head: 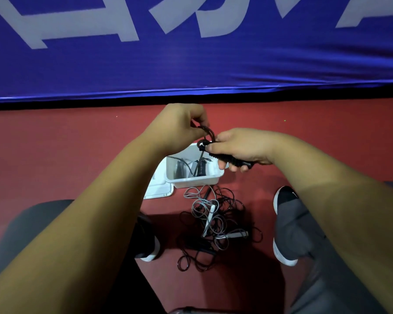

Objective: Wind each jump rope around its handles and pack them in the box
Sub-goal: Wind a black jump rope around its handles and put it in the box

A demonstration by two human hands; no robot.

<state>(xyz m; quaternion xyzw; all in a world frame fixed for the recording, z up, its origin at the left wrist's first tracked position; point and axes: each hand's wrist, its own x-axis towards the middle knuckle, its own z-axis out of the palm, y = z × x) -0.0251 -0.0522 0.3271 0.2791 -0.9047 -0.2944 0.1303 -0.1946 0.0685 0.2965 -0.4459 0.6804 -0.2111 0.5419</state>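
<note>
My right hand [238, 148] grips the black handles of a jump rope [230, 159], with black cord wound around them. My left hand [179, 125] pinches the loose end loop of that cord [208, 132] just above the handles. Both hands hover over a white plastic box [192, 181] on the red floor. Inside the box lie wound ropes, one black coil [200, 167] upright and a grey one beside it. In front of the box a tangled pile of black and grey ropes [213, 225] with white handles lies on the floor.
The box's white lid [159, 189] lies flat at its left side. My shoes [284, 200] and grey trouser legs flank the rope pile. A blue banner [191, 60] with pale letters hangs along the wall behind the box.
</note>
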